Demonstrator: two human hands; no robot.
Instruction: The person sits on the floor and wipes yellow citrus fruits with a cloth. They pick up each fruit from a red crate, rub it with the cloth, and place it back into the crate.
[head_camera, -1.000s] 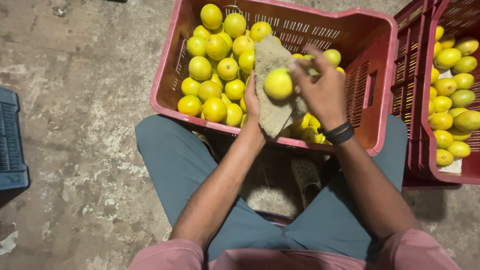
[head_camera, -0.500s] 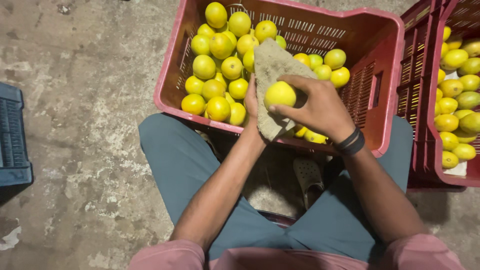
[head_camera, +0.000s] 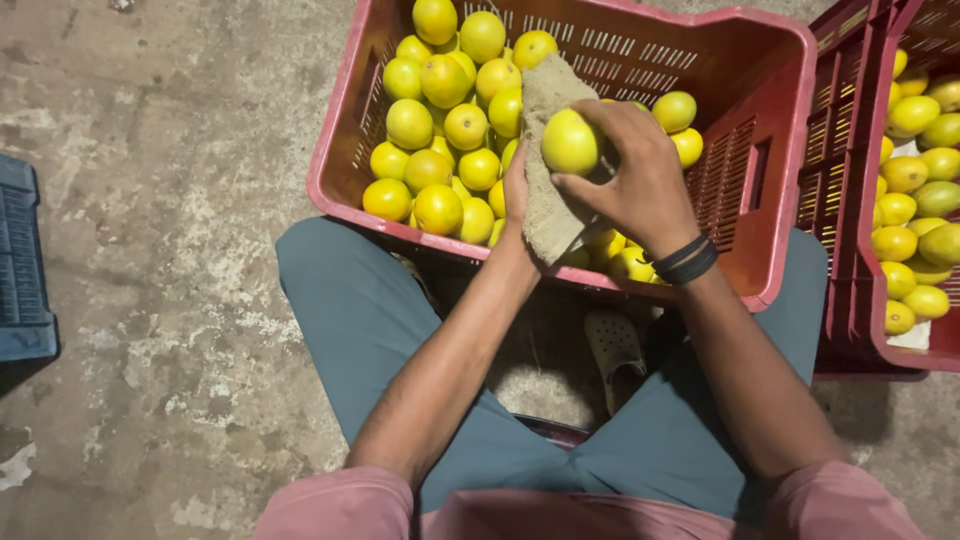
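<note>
My right hand (head_camera: 640, 180) grips a yellow-green citrus fruit (head_camera: 570, 140) and presses it against a beige cloth (head_camera: 545, 205). My left hand (head_camera: 517, 185) holds that cloth from underneath, mostly hidden by it. Both hands hover over the near edge of a red plastic crate (head_camera: 770, 120) filled with several yellow fruits (head_camera: 440, 130). A black band sits on my right wrist.
A second red crate (head_camera: 850, 300) with more yellow and greenish fruits (head_camera: 915, 200) stands at the right. A dark blue crate (head_camera: 25, 270) lies at the left edge. I sit with legs apart on a rough concrete floor (head_camera: 170, 180); a grey sandal (head_camera: 615, 350) shows between them.
My right hand has turned the fruit against the cloth, and its fingers now wrap over the fruit's right side. The view has shifted slightly down and left.
</note>
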